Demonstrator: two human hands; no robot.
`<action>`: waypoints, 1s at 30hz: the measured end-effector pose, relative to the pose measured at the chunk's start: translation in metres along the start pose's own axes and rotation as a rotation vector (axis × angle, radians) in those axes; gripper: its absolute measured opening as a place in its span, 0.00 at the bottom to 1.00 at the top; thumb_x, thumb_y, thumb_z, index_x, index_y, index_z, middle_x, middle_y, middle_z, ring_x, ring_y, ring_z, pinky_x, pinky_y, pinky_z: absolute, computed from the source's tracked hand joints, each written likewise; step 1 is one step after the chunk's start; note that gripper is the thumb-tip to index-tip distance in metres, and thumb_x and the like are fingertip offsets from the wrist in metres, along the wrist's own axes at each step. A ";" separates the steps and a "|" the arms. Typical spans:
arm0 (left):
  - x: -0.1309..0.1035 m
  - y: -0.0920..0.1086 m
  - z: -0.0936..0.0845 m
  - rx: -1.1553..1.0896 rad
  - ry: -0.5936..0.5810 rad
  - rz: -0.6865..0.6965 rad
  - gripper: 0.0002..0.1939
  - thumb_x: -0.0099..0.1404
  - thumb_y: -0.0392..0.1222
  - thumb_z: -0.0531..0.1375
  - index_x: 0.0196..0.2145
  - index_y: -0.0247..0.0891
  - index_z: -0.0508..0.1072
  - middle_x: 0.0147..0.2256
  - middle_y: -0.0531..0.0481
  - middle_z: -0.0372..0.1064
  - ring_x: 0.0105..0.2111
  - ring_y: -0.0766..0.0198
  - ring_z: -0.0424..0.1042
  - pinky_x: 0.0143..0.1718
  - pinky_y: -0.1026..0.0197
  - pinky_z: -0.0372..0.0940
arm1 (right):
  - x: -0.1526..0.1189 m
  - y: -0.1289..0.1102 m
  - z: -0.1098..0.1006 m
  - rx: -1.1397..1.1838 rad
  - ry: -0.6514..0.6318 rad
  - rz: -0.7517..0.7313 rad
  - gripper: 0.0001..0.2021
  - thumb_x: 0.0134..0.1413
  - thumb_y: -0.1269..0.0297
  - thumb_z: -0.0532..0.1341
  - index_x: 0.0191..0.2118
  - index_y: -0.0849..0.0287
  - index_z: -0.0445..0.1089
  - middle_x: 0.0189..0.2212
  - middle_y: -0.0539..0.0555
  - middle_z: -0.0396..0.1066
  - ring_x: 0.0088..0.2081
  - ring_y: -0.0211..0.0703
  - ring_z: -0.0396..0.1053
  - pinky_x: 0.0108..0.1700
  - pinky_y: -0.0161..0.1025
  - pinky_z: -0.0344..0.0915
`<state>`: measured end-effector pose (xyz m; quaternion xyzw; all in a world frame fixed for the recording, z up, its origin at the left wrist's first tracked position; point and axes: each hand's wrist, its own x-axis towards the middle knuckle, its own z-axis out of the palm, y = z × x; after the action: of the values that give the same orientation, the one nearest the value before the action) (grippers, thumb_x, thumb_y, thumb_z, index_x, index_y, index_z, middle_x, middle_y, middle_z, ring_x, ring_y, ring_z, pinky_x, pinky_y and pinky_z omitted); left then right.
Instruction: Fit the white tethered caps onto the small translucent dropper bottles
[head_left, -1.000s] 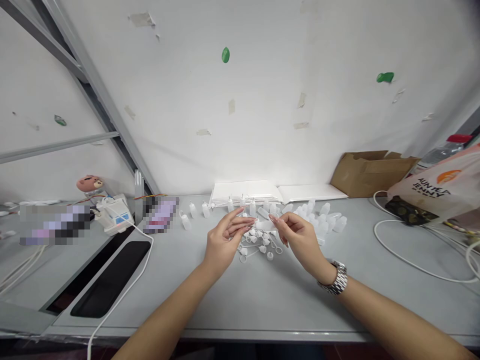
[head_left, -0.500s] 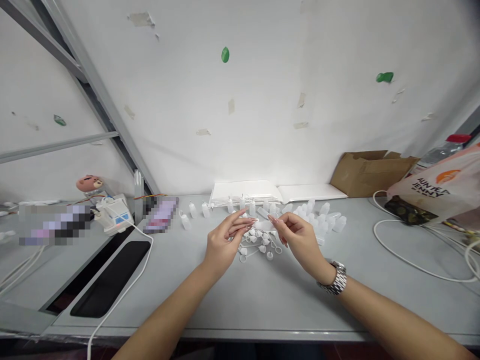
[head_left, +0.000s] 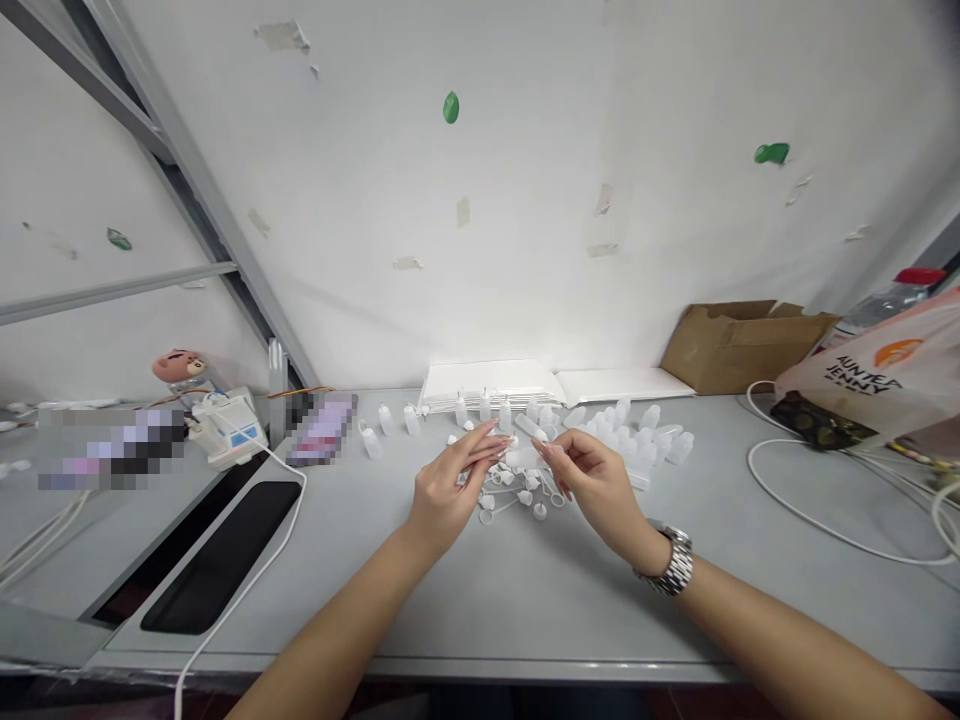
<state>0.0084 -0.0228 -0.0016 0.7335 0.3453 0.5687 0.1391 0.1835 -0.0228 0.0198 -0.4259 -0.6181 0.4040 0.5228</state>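
left hand (head_left: 442, 495): fingers had drawn slightly narrower beside the neck of the small bottle (head_left: 523, 458); i couldn't tell if they gripped it. right hand (head_left: 600, 485) pinched its base, so it stayed in hand, near loose caps (head_left: 527, 497).

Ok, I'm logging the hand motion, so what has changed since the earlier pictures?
The left hand has drawn its fingers closer together, and the right hand has shifted its fingertips slightly left and down at the small bottle. Nothing was visibly picked up or let go. The standing bottles and loose caps stayed put.
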 end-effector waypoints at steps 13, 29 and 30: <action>0.002 -0.001 0.001 0.056 0.030 0.056 0.20 0.61 0.29 0.54 0.50 0.41 0.64 0.40 0.48 0.72 0.41 0.64 0.73 0.43 0.60 0.71 | 0.002 0.003 -0.002 -0.038 0.095 -0.033 0.17 0.50 0.53 0.59 0.20 0.58 0.58 0.15 0.44 0.54 0.18 0.31 0.52 0.22 0.33 0.52; 0.002 0.000 -0.001 0.044 0.008 -0.009 0.17 0.62 0.33 0.53 0.49 0.40 0.64 0.40 0.49 0.73 0.41 0.63 0.72 0.42 0.59 0.71 | 0.001 -0.001 0.000 -0.076 0.080 -0.014 0.17 0.49 0.52 0.59 0.20 0.57 0.57 0.13 0.44 0.53 0.17 0.32 0.51 0.21 0.34 0.52; 0.002 0.000 -0.001 0.037 0.003 -0.015 0.17 0.62 0.33 0.53 0.49 0.40 0.64 0.41 0.48 0.73 0.41 0.63 0.72 0.43 0.59 0.71 | 0.002 -0.001 0.000 -0.085 0.082 -0.014 0.17 0.49 0.52 0.59 0.20 0.57 0.57 0.13 0.44 0.52 0.17 0.32 0.51 0.21 0.34 0.52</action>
<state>0.0080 -0.0215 -0.0003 0.7324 0.3615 0.5624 0.1291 0.1837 -0.0217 0.0212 -0.4596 -0.6158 0.3557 0.5320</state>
